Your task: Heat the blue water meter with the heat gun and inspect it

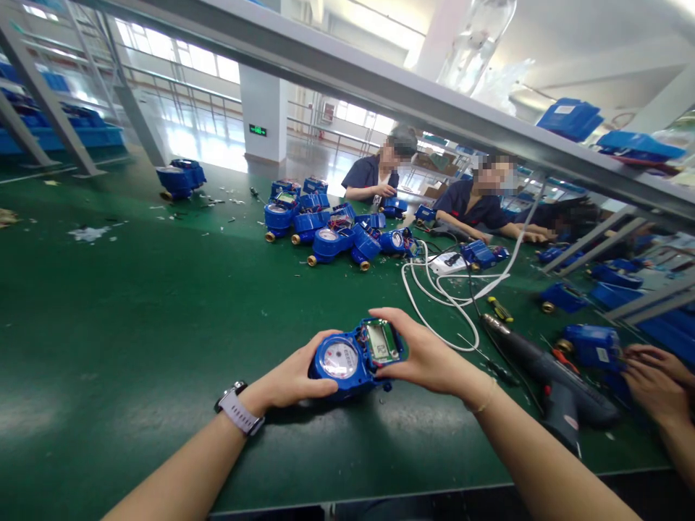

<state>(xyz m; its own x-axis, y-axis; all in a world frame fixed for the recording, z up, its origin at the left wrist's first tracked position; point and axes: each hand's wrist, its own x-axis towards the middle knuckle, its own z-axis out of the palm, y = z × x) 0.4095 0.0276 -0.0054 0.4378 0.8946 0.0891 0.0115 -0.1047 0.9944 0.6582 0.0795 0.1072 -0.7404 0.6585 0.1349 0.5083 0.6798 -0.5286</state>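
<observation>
A blue water meter (352, 358) with a round dial and an exposed green circuit board rests on the green table (135, 325) in front of me. My left hand (296, 376) grips its left side, fingers wrapped around the dial end; a watch is on that wrist. My right hand (426, 354) holds the right side, thumb and fingers closed around the board end.
A pile of blue meters (331, 228) lies further back, one more meter (181, 177) at the far left. White cables (445, 293), a screwdriver (499, 309) and an electric driver (548, 376) lie to the right. A co-worker's hands (654, 376) work at the right edge; two people sit opposite.
</observation>
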